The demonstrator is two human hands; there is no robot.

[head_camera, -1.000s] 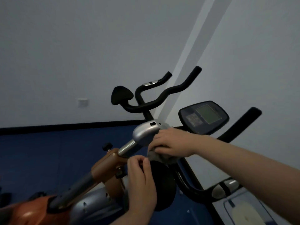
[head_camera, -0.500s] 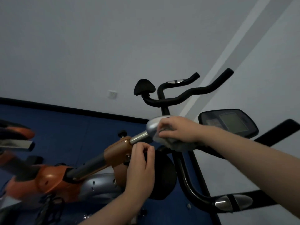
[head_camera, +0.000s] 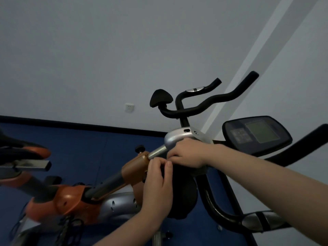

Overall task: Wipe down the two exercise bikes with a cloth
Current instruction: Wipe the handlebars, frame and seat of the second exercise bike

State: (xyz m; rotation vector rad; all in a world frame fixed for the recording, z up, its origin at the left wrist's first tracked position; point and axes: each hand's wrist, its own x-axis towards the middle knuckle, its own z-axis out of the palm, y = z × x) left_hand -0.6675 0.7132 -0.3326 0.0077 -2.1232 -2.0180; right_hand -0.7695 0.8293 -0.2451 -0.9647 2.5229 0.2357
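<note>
Here, at frame centre, the right hand presses a crumpled grey cloth against the orange-and-silver exercise bike's chrome stem, grip clenched on it, while the left hand, grip curled on the orange collar, apparently steadies it.

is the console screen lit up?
No. The console screen shows a flat, dull grey panel with no digits or glow, well apart from the right hand working at the silver stem cover.
</note>
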